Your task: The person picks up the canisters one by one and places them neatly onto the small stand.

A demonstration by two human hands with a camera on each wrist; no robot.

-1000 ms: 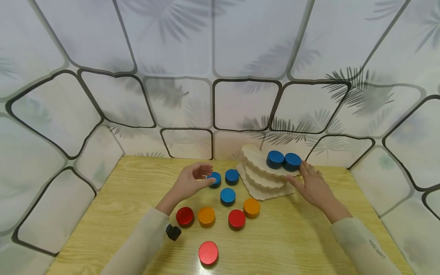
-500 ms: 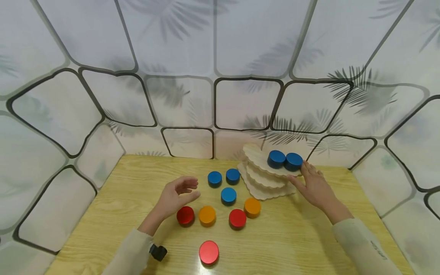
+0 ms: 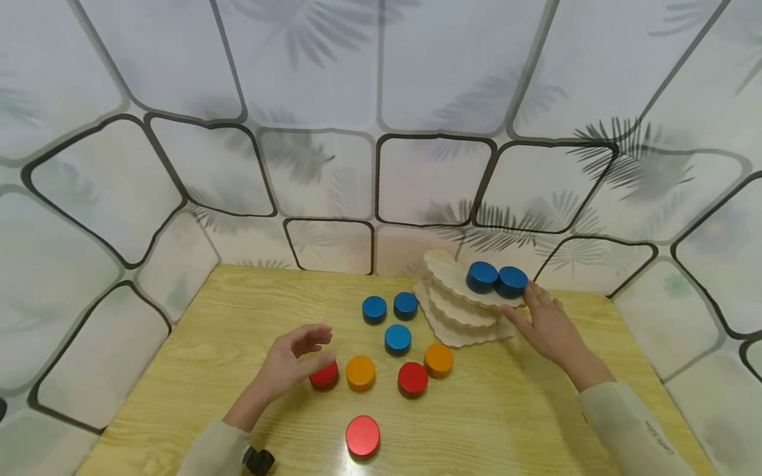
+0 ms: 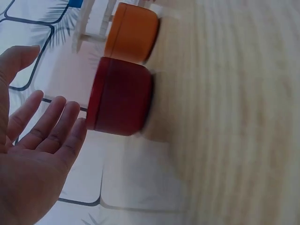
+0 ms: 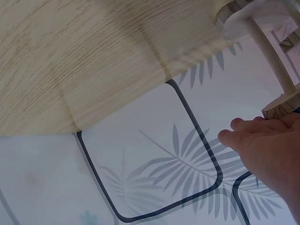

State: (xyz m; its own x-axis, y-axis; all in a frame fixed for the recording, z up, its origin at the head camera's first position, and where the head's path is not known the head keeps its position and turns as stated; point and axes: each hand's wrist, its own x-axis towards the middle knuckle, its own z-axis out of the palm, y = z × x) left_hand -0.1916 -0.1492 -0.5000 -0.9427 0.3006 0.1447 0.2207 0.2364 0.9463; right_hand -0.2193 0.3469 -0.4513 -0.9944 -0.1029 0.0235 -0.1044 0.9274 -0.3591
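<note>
My left hand [image 3: 286,367] hovers left of the loose tins, fingers loosely bent with nothing in them. In the head view its thumb overlaps a lidded red tin [image 3: 324,377]; the left wrist view has the same red tin [image 4: 121,98] just past the fingertips. At the back right leans a three-tier wooden stand [image 3: 448,272] with scalloped edges. Two blue tins [image 3: 482,277] sit side by side on its top tier. My right hand [image 3: 549,329] touches that tier's right end, fingers extended beside the right-hand blue tin [image 3: 512,282], thumb at the front edge.
Left of the stand are three blue tins [image 3: 397,339] on the wooden table [image 3: 238,311]. Nearer stand two orange tins [image 3: 360,373], a red tin [image 3: 413,379] and, closest to me, another red tin [image 3: 362,436]. A patterned backdrop [image 3: 321,244] encloses the table's back and sides.
My left hand has drawn back from the far-left blue tin, moving left and toward me, to beside the red tin. My right hand stays at the stand.
</note>
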